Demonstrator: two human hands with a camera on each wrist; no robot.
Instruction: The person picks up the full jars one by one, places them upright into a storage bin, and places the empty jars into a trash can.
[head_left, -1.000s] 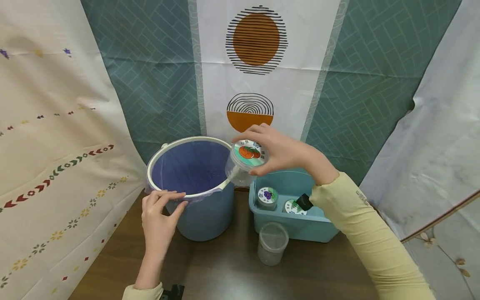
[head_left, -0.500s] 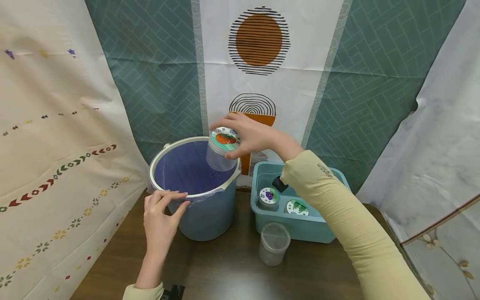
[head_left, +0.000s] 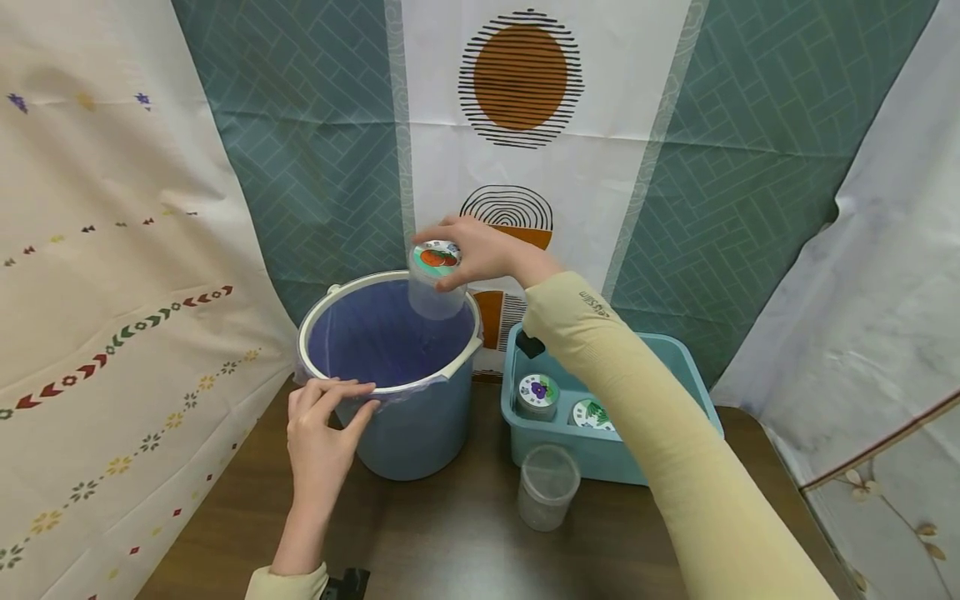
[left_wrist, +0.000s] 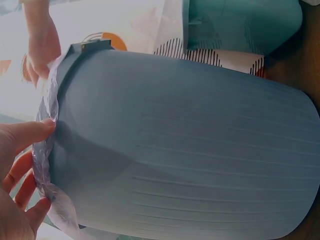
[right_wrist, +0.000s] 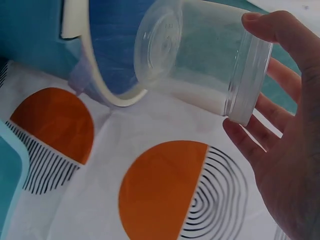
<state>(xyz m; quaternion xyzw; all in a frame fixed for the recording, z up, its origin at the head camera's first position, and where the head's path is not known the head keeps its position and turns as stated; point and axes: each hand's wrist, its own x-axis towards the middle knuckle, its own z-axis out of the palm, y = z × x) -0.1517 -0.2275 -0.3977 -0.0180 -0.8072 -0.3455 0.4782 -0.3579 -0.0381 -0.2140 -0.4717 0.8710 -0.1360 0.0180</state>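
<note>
A clear plastic jar [head_left: 435, 298] with a tomato-print lid hangs upright over the far right rim of the blue bucket [head_left: 412, 433]. My right hand [head_left: 483, 252] grips it round the lid; in the right wrist view the jar [right_wrist: 200, 55] looks see-through and empty. A thin translucent plastic bag [left_wrist: 46, 155] lines the bucket and folds over its white rim. At the near left, my left hand [head_left: 318, 437] pinches the rim and bag between thumb and fingers.
A light-blue basin [head_left: 577, 454] stands right of the bucket, holding a purple-print jar [head_left: 537, 396] and a green-leaf-print jar [head_left: 592, 414]. Another clear jar [head_left: 549, 492] stands on the brown table [head_left: 442, 550] before it. Patterned cloths [head_left: 315, 167] hang behind and at the sides.
My right hand has carried the tomato-print jar left, from beside the bucket's right rim to over its opening, then slightly farther back. The left hand has kept its hold on the rim.
</note>
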